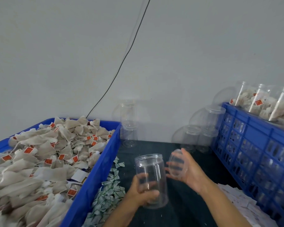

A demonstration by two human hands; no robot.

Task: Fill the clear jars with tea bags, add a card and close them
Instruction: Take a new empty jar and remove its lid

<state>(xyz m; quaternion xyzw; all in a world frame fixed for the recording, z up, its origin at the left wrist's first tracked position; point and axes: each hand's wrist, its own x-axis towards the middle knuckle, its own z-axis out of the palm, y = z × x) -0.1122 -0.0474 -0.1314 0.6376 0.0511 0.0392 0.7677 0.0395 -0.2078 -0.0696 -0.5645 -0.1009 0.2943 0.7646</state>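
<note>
Our left hand (143, 192) grips an empty clear jar (152, 179), fingers curled round it. Our right hand (187, 172) holds its clear lid (177, 164), fingers half open.

Blue bin (95, 174) was full of beige tea bags (44, 161) with orange-red tags (28, 150); right of it, a dark tabletop (192, 210) and clear jar (152, 179).
</note>
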